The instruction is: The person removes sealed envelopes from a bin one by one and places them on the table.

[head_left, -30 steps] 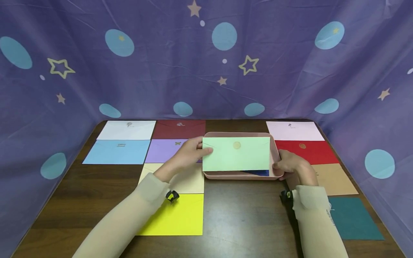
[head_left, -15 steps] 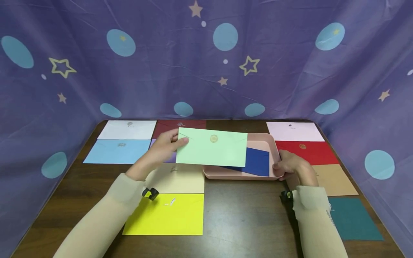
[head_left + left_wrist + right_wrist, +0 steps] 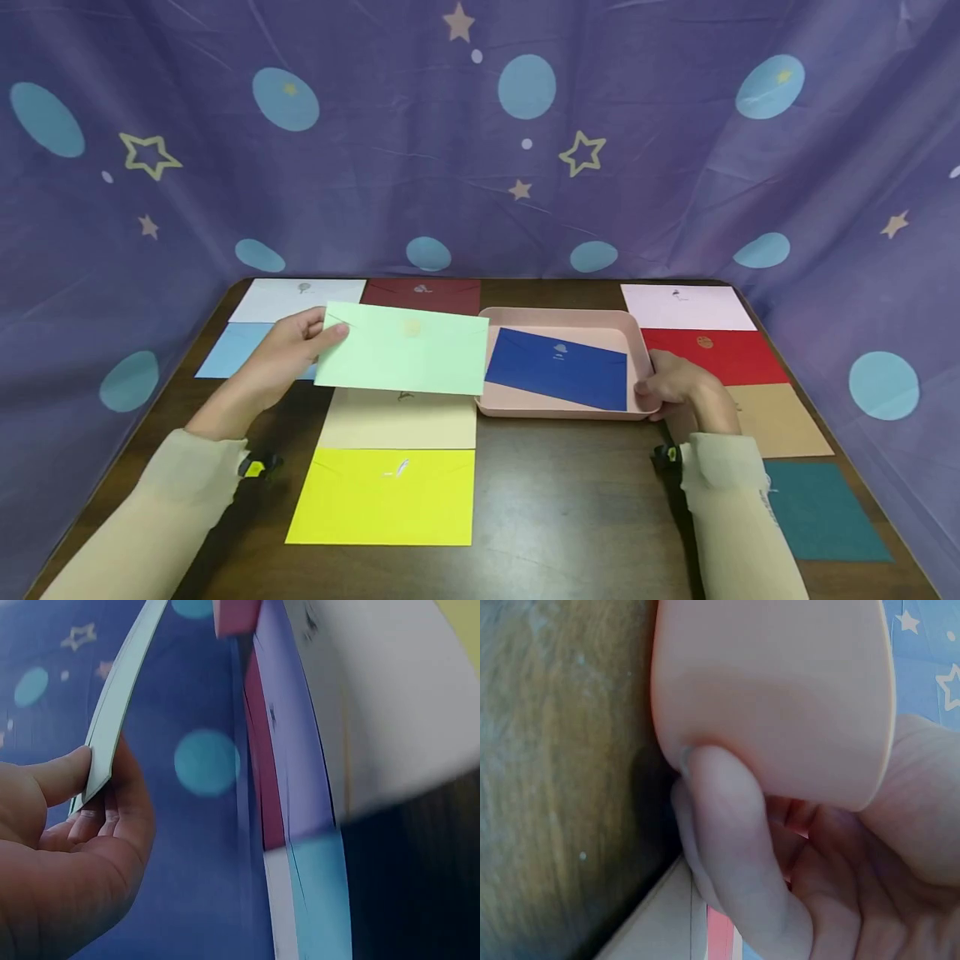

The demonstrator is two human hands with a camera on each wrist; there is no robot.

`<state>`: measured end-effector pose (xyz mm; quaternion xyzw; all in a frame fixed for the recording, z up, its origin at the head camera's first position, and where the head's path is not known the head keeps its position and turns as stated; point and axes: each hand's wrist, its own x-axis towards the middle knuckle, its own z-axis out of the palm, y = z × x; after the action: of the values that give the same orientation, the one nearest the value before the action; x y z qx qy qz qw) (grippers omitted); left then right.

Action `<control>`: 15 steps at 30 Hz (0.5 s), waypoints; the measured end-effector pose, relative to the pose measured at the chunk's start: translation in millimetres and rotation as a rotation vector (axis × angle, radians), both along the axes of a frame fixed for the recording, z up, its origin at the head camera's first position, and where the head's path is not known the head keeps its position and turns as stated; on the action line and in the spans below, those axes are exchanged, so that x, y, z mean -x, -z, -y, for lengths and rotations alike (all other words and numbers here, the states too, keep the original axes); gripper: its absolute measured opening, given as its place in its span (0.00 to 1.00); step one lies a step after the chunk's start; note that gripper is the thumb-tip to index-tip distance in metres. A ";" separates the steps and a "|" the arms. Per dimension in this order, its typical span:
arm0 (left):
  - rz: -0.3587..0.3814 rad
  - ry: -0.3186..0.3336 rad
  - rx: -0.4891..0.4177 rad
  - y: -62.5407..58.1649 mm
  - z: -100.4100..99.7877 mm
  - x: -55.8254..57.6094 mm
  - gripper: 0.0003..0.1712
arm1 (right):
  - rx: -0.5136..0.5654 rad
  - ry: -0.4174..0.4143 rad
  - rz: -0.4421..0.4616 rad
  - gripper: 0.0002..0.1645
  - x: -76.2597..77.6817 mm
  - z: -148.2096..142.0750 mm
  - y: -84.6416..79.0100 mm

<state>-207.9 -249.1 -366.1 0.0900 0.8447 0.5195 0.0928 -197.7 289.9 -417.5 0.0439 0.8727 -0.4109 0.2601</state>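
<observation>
In the head view my left hand (image 3: 277,362) pinches a light green envelope (image 3: 401,354) by its left end, thumb on the front face. The envelope hangs over the cream envelope (image 3: 401,423) and hides the purple one (image 3: 296,727), which shows in the left wrist view. My right hand (image 3: 686,385) grips the right end of a pink tray (image 3: 573,320), its thumb on the outer wall (image 3: 780,697) in the right wrist view. Inside the tray lies one dark blue envelope (image 3: 558,371), slightly tilted.
On the left of the wooden table (image 3: 555,500) lie white (image 3: 300,300), light blue (image 3: 232,350), dark red (image 3: 423,292) and yellow (image 3: 382,504) envelopes. Pink (image 3: 690,308), red (image 3: 720,354), tan (image 3: 780,417) and teal (image 3: 828,508) ones lie right. A purple curtain (image 3: 390,192) encloses the table.
My left hand has carried the light green envelope leftward from over the tray, uncovering the dark blue envelope. The right hand and the tray have stayed in place.
</observation>
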 end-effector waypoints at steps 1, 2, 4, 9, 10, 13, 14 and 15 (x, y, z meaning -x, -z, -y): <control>-0.002 -0.010 0.010 -0.2 8.1 -1.2 0.26 | 0.000 0.000 0.000 0.36 -0.1 -0.2 -0.2; -0.004 -0.023 0.021 -0.5 16.1 -2.3 0.26 | 0.000 0.004 0.002 0.36 0.1 -0.4 -0.2; -0.001 -0.041 0.060 -1.4 33.6 -4.7 0.27 | -0.003 0.007 0.004 0.37 0.2 -0.7 -0.3; 0.045 -0.084 0.149 -6.7 76.6 -14.1 0.43 | -0.002 0.014 0.007 0.37 0.8 -0.2 -0.4; 0.047 -0.087 0.171 -7.1 84.5 -16.4 0.45 | 0.000 0.012 0.006 0.36 0.8 -0.2 -0.3; 0.039 -0.104 0.206 -6.4 104.7 -22.4 0.40 | 0.005 0.017 0.006 0.36 1.0 0.1 0.4; 0.027 -0.101 0.212 -5.3 110.6 -24.0 0.36 | 0.008 0.013 0.006 0.36 1.0 0.2 0.5; 0.018 -0.102 0.226 -4.4 115.8 -25.4 0.33 | 0.008 0.014 0.006 0.36 0.9 0.3 0.4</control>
<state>-182.5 -364.8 -361.7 0.0310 0.9005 0.4257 0.0835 -198.6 289.7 -417.9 0.0503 0.8698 -0.4162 0.2600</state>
